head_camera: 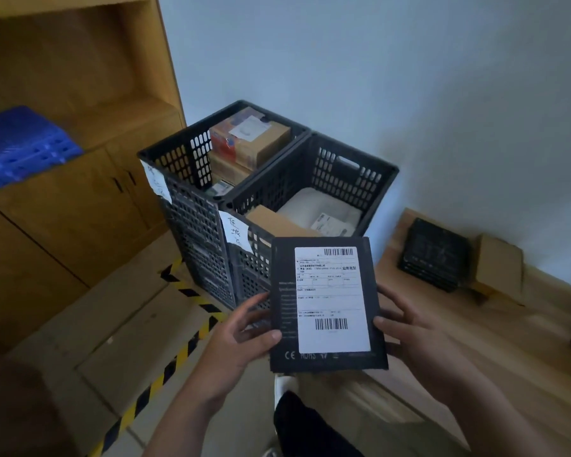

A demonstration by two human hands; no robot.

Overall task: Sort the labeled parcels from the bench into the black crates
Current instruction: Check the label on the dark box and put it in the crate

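2 hands on 1 flat black cardboard parcel, raised in front of the crates with its white printed shipping label turned up toward the camera; held so, presumably, to read the address before choosing a crate. Left hand pinching the parcel's left edge, thumb on the face, fingers behind. Right hand gripping the right edge, thumb at the label side, fingers spread along the edge.

2 black perforated plastic crates side by side against the pale wall, each bearing a handwritten white paper tag on its near side, likely as destination marks. Left-hand crate stacked with brown cardboard boxes nearly to the rim. Right-hand crate holding a white padded mailer and 1 brown carton flap.

Light wooden bench at right; at its far end, by the wall, 1 stack of black parcels touching 1 small brown cardboard box, not yet sorted.

Judgement: label check in hand, drop pending; sorting part done.
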